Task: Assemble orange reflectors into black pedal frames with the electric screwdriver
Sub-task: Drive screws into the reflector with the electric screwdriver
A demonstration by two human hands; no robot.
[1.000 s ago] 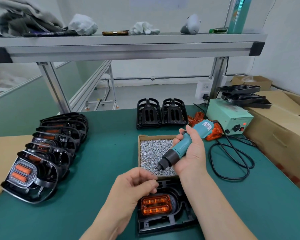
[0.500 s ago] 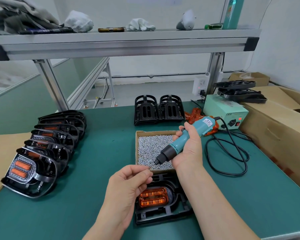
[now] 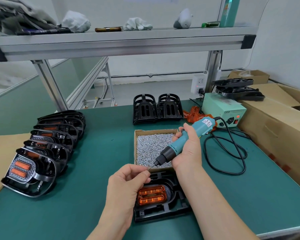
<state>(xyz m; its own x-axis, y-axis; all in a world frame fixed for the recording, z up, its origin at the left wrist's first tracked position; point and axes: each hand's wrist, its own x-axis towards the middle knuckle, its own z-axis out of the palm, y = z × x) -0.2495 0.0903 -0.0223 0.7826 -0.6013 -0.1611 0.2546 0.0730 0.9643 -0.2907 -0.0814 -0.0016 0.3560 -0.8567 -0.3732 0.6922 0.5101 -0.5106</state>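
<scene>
Pinching 1 screw (image 3: 148, 169) in the left hand (image 3: 128, 181), seating it on the electric screwdriver (image 3: 182, 137) gripped in the right hand (image 3: 189, 153), ideally keeping tip and screw in line.

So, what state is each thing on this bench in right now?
left hand, pinching a small screw by the bit.
right hand, gripping the electric screwdriver.
electric screwdriver, tilted, bit down-left.
orange reflector, seated in the pedal frame.
pedal frame, flat on the table.
screw box, open, full.
power box, red lamp lit.
</scene>
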